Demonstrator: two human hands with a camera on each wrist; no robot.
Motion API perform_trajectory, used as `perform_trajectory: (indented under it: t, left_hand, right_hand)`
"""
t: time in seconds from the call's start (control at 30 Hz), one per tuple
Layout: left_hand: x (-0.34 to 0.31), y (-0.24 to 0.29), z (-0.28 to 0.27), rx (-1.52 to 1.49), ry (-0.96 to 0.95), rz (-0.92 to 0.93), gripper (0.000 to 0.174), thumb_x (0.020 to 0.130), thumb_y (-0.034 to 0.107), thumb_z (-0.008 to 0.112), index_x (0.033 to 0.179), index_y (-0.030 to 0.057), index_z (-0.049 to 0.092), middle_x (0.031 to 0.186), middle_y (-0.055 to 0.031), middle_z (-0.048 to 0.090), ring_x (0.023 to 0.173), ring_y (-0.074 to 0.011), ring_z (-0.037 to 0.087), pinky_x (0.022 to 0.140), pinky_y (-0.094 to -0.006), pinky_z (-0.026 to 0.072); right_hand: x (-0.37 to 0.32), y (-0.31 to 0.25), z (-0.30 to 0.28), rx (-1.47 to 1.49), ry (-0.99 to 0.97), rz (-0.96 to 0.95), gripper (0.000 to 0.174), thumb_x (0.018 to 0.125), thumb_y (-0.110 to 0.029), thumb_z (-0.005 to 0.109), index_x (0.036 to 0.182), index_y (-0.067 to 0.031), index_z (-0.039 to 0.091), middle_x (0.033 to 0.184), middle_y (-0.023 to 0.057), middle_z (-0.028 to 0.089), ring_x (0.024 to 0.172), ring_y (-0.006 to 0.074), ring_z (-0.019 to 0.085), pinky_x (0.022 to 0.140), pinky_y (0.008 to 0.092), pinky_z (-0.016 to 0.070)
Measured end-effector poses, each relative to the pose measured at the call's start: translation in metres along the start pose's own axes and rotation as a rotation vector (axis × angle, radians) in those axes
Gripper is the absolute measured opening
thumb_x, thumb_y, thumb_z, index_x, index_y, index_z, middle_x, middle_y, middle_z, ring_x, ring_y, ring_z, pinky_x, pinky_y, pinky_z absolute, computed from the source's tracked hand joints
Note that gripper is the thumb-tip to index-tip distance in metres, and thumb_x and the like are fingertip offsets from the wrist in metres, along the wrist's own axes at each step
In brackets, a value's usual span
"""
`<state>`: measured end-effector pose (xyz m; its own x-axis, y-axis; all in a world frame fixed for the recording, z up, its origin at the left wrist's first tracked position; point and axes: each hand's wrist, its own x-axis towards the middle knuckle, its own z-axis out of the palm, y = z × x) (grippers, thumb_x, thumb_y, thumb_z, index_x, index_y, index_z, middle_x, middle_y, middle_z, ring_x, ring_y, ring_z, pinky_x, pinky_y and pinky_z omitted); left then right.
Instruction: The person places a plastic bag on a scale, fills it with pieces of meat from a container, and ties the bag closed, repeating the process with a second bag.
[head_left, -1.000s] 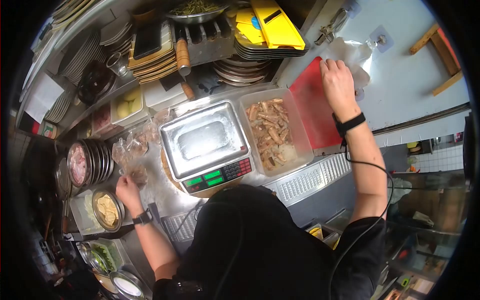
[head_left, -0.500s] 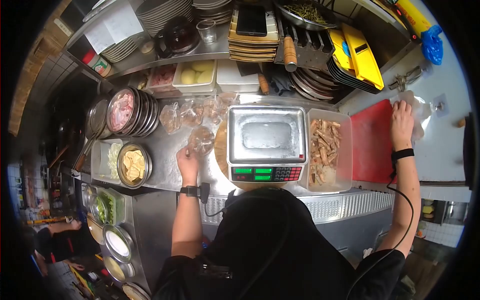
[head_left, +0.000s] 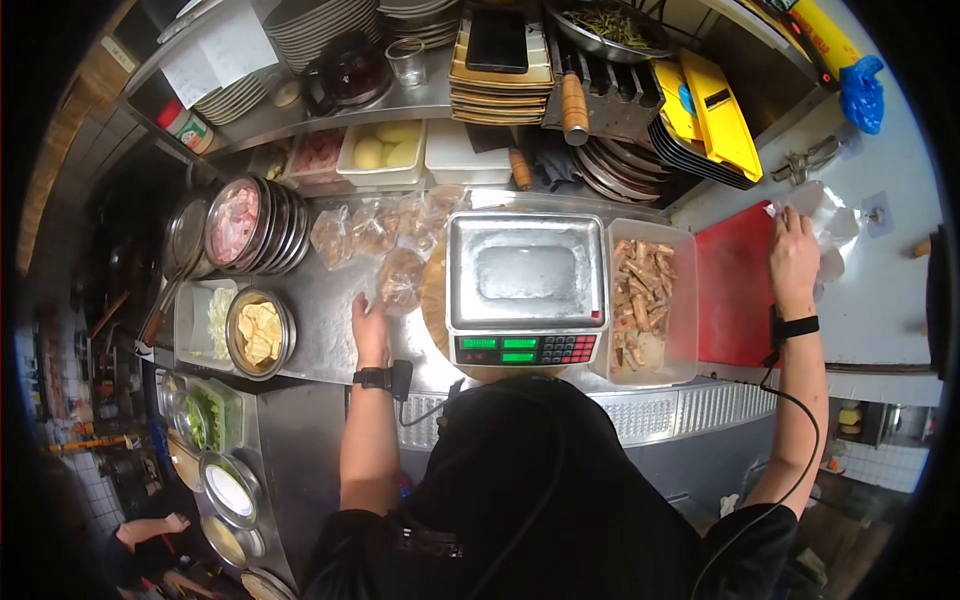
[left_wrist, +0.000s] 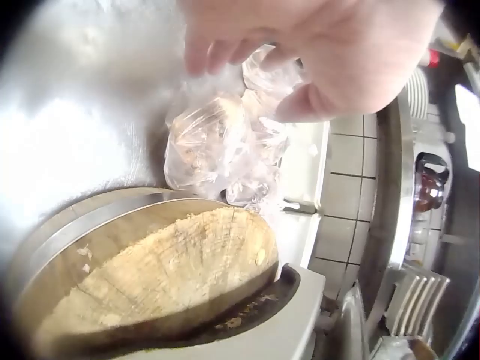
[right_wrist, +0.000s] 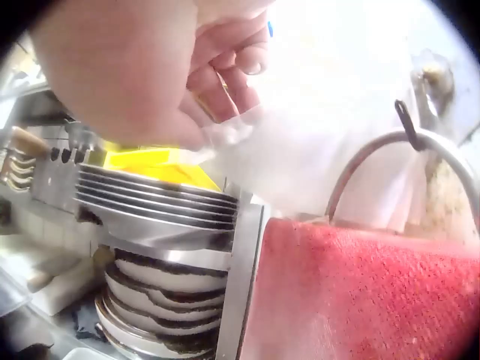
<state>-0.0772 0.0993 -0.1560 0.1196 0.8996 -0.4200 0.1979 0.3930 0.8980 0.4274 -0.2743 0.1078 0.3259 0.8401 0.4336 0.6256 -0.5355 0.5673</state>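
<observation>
Fingers extended and apart, my left hand [head_left: 371,332] is beside a filled clear plastic bag [head_left: 402,283] on the steel counter. Several more filled bags [head_left: 375,228] sit just behind it. In the left wrist view the fingers hover at the bags with nothing gripped. My right hand [head_left: 795,262] is raised at the right wall, above a red cutting board [head_left: 735,290] that leans there. Its thumb and fingers pinch the edge of a thin clear plastic bag [right_wrist: 300,161] hanging on the wall. Between the hands stands a digital scale [head_left: 525,268], its steel pan bare.
Right of the scale is a plastic tub [head_left: 682,345] of chopped meat pieces. A round wooden block [left_wrist: 165,262] lies under the scale. Stacked metal bowls [head_left: 290,235] and a bowl of yellow slices [head_left: 260,335] stand left. Shelves with plates [head_left: 500,100] overhang the back.
The head view has swung, shifting the scene. My left hand has let go of the filled bag, its fingers now spread. My right hand has drawn the hanging bag's edge slightly outward.
</observation>
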Motion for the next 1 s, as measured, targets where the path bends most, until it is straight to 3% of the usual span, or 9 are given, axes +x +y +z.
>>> perform_trajectory:
  t: [0.17,0.33,0.5,0.57,0.63,0.73,0.8,0.83,1.0]
  left_hand:
    - [-0.002,-0.006,-0.011,0.127,0.19,0.227,0.071,0.089,0.008,0.065,0.152,-0.0033,0.033,0.15,-0.0271,0.042,0.138,-0.0356,0.044,0.113,-0.0421,0.0353]
    - [-0.039,0.041,0.003,0.203,0.275,0.552,0.069,0.09,0.008,0.066,0.151,-0.0018,0.036,0.15,-0.0244,0.043,0.14,-0.0334,0.043,0.114,-0.0416,0.0363]
    - [-0.127,0.127,0.053,0.139,-0.82,0.859,0.084,0.077,0.01,0.079,0.151,0.0012,0.04,0.155,-0.0151,0.043,0.14,-0.0277,0.045,0.115,-0.0426,0.0383]
    - [-0.161,0.158,0.077,0.133,-1.133,0.795,0.085,0.076,0.018,0.084,0.149,0.0026,0.044,0.148,-0.0164,0.05,0.13,-0.0264,0.054,0.109,-0.0412,0.0433]
    - [-0.175,0.18,0.088,0.403,-1.281,0.52,0.063,0.085,0.019,0.079,0.139,0.0018,0.052,0.127,-0.0125,0.064,0.114,-0.0227,0.063,0.099,-0.0378,0.0505]
    - [-0.157,0.161,0.1,0.15,-1.15,0.325,0.033,0.098,0.015,0.065,0.127,0.0016,0.059,0.105,-0.0049,0.069,0.092,-0.0143,0.066,0.085,-0.0284,0.0533]
    - [-0.158,0.156,0.106,-0.144,-1.09,0.253,0.025,0.101,0.013,0.059,0.122,0.0013,0.061,0.107,-0.0047,0.069,0.094,-0.0121,0.065,0.085,-0.0269,0.0531]
    - [-0.16,0.156,0.107,-0.432,-0.996,0.172,0.019,0.104,0.01,0.053,0.118,0.001,0.064,0.108,-0.0045,0.069,0.095,-0.0098,0.065,0.084,-0.0253,0.0529]
    - [-0.139,0.138,0.114,-0.737,-0.92,0.014,0.021,0.103,0.011,0.054,0.12,0.0012,0.063,0.111,-0.007,0.07,0.095,-0.0122,0.066,0.082,-0.0268,0.0538]
  right_hand:
    - [-0.019,-0.038,-0.011,0.227,-0.03,-0.208,0.014,0.086,-0.006,0.058,0.093,0.0001,0.07,0.115,0.0149,0.065,0.103,0.0305,0.058,0.088,0.0411,0.0499]
    - [-0.015,-0.108,-0.074,1.379,-0.472,-0.076,0.018,0.096,-0.011,0.063,0.106,0.0017,0.071,0.116,0.0142,0.063,0.106,0.031,0.062,0.092,0.0393,0.0505]
    - [-0.003,-0.159,-0.106,2.068,-0.801,-0.143,0.027,0.105,-0.016,0.052,0.113,0.0059,0.066,0.124,0.0143,0.057,0.092,0.0197,0.066,0.08,0.0293,0.0555]
    - [0.011,-0.178,-0.119,2.349,-0.894,-0.186,0.028,0.105,-0.016,0.052,0.115,0.0067,0.065,0.125,0.0145,0.056,0.087,0.0202,0.068,0.079,0.0293,0.0557]
    - [0.021,-0.19,-0.113,2.41,-0.888,-0.212,0.029,0.105,-0.017,0.052,0.123,0.0044,0.062,0.125,0.0136,0.057,0.086,0.02,0.069,0.077,0.0291,0.0563]
    - [0.026,-0.206,-0.086,2.546,-0.99,0.191,0.034,0.106,-0.02,0.051,0.13,0.0026,0.058,0.124,0.012,0.061,0.094,0.0202,0.07,0.079,0.0289,0.0567]
    - [0.035,-0.225,-0.079,2.627,-0.555,0.629,0.035,0.106,-0.022,0.051,0.133,0.0012,0.055,0.122,0.01,0.064,0.102,0.021,0.068,0.084,0.0304,0.0569]
    - [0.027,-0.231,-0.07,2.627,-0.548,0.636,0.035,0.106,-0.022,0.051,0.133,0.0012,0.055,0.122,0.01,0.064,0.102,0.021,0.068,0.084,0.0304,0.0569]
    - [-0.013,-0.269,-0.076,2.62,-1.116,0.818,0.036,0.105,-0.025,0.052,0.129,0.001,0.058,0.119,0.014,0.067,0.106,0.0246,0.068,0.091,0.0367,0.0557]
